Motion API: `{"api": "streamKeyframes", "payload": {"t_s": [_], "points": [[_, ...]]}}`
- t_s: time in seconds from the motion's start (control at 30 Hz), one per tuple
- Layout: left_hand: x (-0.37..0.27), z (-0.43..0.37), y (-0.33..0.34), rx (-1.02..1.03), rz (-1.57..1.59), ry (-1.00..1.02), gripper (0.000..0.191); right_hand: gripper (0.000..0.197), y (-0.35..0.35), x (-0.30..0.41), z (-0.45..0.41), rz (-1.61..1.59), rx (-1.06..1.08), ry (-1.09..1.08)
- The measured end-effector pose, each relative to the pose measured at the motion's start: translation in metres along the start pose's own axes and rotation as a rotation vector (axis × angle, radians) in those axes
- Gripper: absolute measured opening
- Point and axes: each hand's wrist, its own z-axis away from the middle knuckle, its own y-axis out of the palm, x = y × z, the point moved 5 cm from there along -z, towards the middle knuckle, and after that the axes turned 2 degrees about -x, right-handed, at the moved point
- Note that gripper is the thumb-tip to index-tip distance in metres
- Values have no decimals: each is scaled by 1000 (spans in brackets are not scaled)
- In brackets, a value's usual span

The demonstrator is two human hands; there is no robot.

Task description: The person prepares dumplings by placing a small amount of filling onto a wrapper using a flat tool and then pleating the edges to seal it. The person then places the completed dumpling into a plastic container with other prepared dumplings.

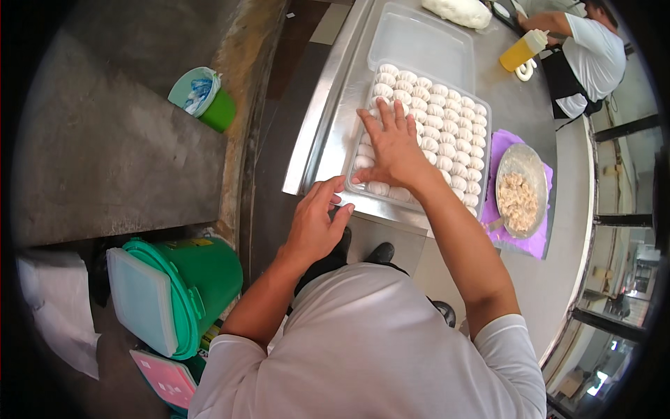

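Note:
A clear plastic tray (489, 152) lies on the steel worktable, filled with rows of small white pleated dumplings (446, 137). My right hand (396, 149) is spread over the left side of the rows, fingers apart and thumb near the tray's front-left corner. It hides several dumplings; whether the fingertips press on them I cannot tell. Just outside that corner is my left hand (316, 220), its fingers curved and apart from the thumb, with nothing seen in it. Its fingertips are close to the tray's rim; contact is unclear.
Right of the tray, a metal bowl (533, 157) of filling sits on purple cloth (505, 140). Behind lie a clear lid (424, 42), wrapped dough (458, 11) and a squeeze bottle (523, 50). Another person (591, 57) works at far right. Green bins (204, 272) stand at left.

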Motion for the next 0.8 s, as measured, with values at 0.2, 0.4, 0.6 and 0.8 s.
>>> {"api": "streamKeyframes", "payload": {"t_s": [0.2, 0.4, 0.6, 0.8], "points": [[-3, 8, -5, -1, -1, 28, 49, 52, -52, -25, 19, -328, -160, -128], [-7, 4, 0, 29, 45, 62, 46, 37, -13, 22, 63, -119, -47, -329], [-26, 4, -12, 26, 101, 108, 42, 46, -8, 19, 78, 117, 12, -232], [-59, -13, -74, -295, 192, 240, 25, 53, -50, -3, 122, -380, -84, 59]]}}
